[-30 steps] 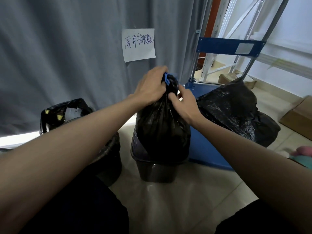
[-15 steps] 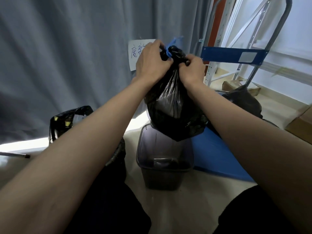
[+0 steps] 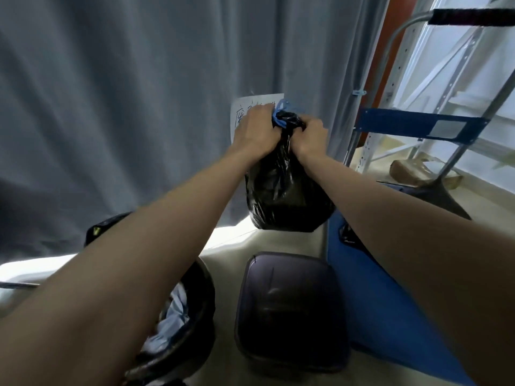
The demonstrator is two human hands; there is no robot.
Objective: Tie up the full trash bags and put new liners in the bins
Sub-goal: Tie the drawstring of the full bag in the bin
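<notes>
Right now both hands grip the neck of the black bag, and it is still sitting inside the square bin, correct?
Not quite. Both hands, left hand and right hand, do grip the black bag at its neck, but the head view shows it hanging in the air, clear of the square bin below.

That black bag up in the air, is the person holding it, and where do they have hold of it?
Yes. Both hands grip the black trash bag at its bunched neck: left hand beside the blue drawstring, right hand opposite.

You face a grey curtain (image 3: 125, 112) bearing a handwritten paper sign (image 3: 239, 118); right of it, metal shelving (image 3: 418, 87); below, pale floor (image 3: 223, 252) catching daylight.
</notes>
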